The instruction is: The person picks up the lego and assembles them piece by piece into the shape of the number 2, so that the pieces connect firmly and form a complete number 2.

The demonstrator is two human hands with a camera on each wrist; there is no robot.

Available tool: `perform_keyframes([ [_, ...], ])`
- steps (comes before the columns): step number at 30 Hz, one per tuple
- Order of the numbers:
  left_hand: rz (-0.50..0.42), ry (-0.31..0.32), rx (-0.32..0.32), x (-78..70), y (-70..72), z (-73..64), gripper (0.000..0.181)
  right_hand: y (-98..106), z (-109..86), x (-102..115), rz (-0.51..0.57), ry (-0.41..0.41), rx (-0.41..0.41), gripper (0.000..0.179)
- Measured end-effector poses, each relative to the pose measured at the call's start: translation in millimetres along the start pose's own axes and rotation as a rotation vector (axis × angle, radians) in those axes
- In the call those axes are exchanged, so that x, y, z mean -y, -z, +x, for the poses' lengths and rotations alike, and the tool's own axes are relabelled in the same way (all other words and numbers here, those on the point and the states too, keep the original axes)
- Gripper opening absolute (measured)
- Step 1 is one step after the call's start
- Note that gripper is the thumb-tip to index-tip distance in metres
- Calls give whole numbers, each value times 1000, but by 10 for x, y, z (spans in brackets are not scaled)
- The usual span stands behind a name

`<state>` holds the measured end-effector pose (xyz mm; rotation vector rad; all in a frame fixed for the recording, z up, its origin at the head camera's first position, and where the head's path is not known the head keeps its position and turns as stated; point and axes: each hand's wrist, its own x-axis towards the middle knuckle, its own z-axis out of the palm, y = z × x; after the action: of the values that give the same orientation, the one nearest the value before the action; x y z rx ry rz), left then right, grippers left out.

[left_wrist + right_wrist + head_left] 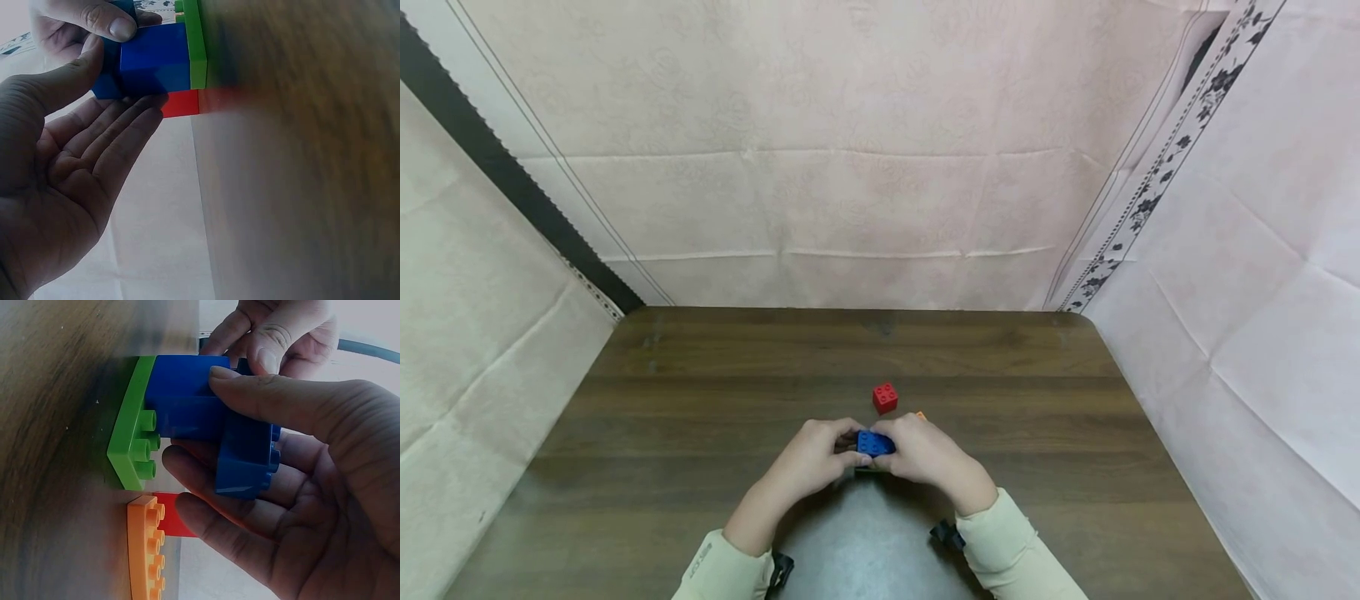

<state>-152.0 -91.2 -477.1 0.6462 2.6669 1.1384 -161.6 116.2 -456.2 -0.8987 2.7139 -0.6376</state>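
Both hands meet over a small stack of toy building bricks at the middle of the table. A flat green brick [134,419] is at the bottom, with a blue brick [184,394] on it. On top sits a second blue brick [247,444], offset so that it overhangs the green brick's studs. My left hand [816,454] pinches the upper blue brick's left end between thumb and fingers. From the other side, my right hand [925,450] holds the same brick, thumb on its near face and fingers behind. In the head view the hands hide most of the stack.
Just beyond the hands stands a red brick [885,398]. A flat orange brick [142,550] lies beside the right hand, mostly covered by it in the head view. Pale cloth [850,208] hangs around the wooden table [700,392].
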Motion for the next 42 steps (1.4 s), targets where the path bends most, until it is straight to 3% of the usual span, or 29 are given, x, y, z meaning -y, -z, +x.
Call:
perform_keyframes([
  [42, -41, 43, -4, 10, -13, 1, 25, 8, 15, 3, -20, 0, 8, 24],
])
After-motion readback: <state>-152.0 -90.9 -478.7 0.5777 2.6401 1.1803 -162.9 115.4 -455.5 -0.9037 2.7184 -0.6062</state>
